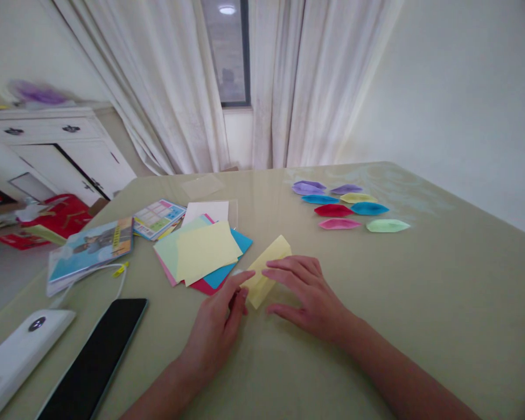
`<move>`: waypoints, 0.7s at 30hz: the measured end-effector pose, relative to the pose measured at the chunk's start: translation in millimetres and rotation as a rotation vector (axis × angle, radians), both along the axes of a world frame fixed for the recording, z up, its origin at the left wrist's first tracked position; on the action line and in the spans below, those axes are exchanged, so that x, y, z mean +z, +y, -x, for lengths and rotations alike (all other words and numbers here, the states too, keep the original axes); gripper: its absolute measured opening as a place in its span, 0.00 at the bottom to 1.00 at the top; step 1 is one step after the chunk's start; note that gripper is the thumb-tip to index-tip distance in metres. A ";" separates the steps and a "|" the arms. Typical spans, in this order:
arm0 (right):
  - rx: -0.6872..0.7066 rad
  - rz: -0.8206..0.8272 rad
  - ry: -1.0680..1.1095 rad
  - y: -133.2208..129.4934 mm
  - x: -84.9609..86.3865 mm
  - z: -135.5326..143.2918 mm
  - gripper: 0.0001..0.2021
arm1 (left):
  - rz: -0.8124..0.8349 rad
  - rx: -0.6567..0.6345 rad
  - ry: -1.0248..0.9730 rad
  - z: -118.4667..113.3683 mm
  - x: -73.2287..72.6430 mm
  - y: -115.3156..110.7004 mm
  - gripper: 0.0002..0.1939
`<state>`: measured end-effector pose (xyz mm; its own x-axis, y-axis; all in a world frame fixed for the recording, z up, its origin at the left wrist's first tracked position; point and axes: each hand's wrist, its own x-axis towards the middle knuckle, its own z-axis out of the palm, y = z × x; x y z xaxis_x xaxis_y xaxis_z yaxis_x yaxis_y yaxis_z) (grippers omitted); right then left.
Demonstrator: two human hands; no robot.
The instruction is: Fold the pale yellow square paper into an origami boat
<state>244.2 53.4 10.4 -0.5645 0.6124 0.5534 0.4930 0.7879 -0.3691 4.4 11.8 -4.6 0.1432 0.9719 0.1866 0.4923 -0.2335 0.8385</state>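
Observation:
A folded strip of pale yellow paper [269, 262] lies slantwise on the table in front of me. At its lower left end my left hand [219, 318] is closed, thumb and fingers on the paper's edge. From the right, my right hand [304, 291] reaches over the strip with fingers spread; the fingertips are at its surface and the thumb is apart from it. Just left of the strip is a fanned stack of coloured paper sheets [207, 251], yellow on top. Several folded paper boats [335, 225] in various colours sit in rows farther off to the right.
A black smartphone [98, 361] and a white power bank [24, 356] with a cable [90, 271] occupy the table's near left. Behind them lie a booklet [91, 248] and printed cards [160, 219]. A clear plastic sleeve [203, 185] rests near the far edge, before the curtains [284, 87].

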 end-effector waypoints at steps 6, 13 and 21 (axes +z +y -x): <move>0.114 -0.008 -0.081 -0.1 -4.0 1.1 0.05 | 0.028 0.022 0.015 1.0 2.0 5.7 0.18; 0.283 0.223 -0.219 2.5 -3.6 -0.7 0.04 | -0.081 0.094 0.210 7.8 -0.3 13.6 0.12; 0.297 0.368 -0.270 0.4 4.7 -3.9 0.03 | -0.276 0.064 0.425 15.1 -6.5 17.5 0.09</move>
